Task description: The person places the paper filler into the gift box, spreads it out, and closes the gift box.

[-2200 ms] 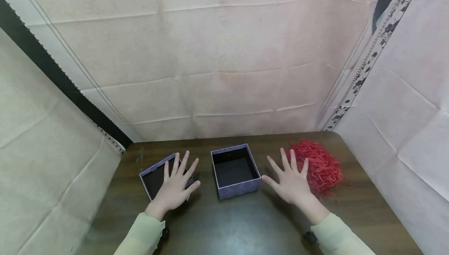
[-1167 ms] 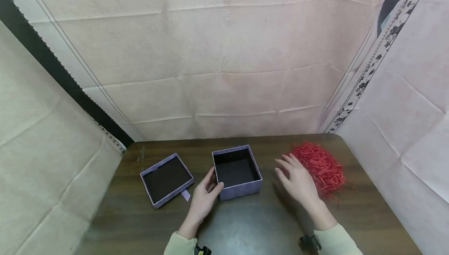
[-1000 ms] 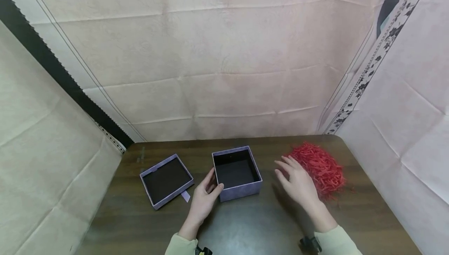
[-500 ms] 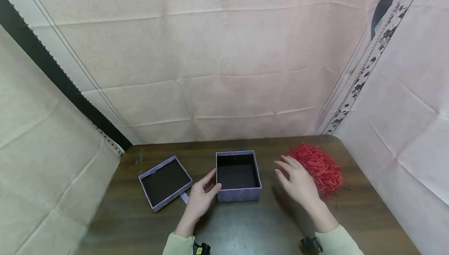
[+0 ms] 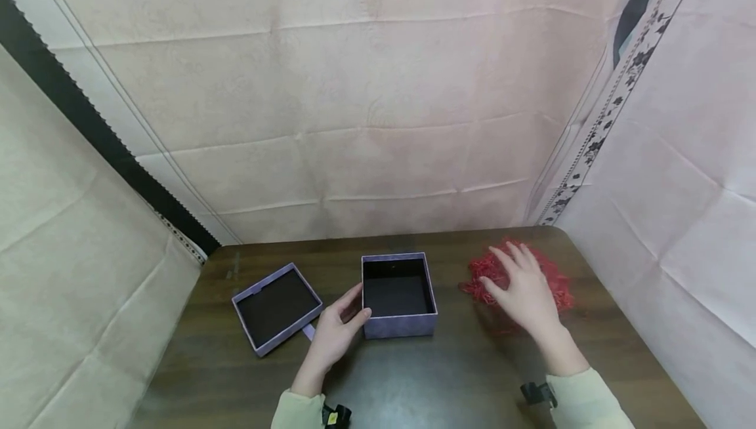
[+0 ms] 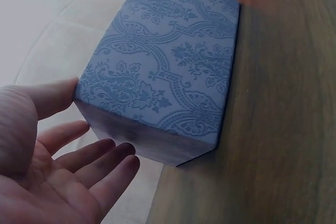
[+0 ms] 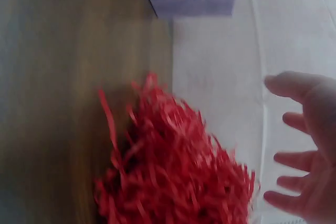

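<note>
Starting at your left, the shallow lid [image 5: 277, 307] lies open-side up just beyond the little finger side of your left hand [image 5: 336, 334], and nothing touches it. That hand has its fingers straight and loosely spread, thumb tip at the near left corner of the box [image 5: 399, 294], the other fingers along its left wall; it steadies the box rather than grips it. If you push with that thumb, the light box could slide or turn on the smooth table [image 5: 413, 376], since nothing holds its far side.

The box itself stands upright just right of your left fingers, lilac with an embossed scroll pattern outside, dark inside, and nothing in it.

Further right, your right hand [image 5: 525, 288] hovers over the red paper shreds [image 5: 555, 285], fingers spread and straight. The wrist view is blurred, so whether the fingertips already touch the strands is hard to say. The shreds form a loose, springy heap under and beyond those fingers. A shallow grab could shed strands across the table between heap and box.
</note>
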Tool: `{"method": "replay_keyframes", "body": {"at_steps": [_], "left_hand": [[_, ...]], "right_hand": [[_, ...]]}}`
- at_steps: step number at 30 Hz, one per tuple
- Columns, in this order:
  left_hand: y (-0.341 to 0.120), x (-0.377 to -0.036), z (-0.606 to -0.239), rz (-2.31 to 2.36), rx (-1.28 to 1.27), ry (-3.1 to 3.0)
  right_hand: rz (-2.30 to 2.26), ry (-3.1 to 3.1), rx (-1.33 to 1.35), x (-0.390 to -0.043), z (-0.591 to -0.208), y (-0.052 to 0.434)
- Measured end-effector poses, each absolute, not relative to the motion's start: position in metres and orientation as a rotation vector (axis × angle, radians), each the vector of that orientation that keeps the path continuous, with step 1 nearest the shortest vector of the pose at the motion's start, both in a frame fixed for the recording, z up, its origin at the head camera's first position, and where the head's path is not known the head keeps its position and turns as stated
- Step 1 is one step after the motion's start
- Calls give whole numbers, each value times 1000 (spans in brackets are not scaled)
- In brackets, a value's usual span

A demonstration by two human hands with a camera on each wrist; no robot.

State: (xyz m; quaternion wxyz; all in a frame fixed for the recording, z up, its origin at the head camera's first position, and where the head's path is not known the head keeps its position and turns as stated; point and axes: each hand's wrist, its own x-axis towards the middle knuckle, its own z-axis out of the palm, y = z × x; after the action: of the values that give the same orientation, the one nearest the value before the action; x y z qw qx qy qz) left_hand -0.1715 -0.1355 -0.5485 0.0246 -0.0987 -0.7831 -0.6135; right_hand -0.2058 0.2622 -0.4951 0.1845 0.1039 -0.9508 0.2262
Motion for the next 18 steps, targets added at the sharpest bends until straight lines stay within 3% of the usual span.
{"method": "replay_keyframes", "body": {"at_steps": [18], "left_hand": [[-142,-174,-546,-1945,-337,-2445]], "right_hand": [[715,-3053,126,-231,-488,323]]}}
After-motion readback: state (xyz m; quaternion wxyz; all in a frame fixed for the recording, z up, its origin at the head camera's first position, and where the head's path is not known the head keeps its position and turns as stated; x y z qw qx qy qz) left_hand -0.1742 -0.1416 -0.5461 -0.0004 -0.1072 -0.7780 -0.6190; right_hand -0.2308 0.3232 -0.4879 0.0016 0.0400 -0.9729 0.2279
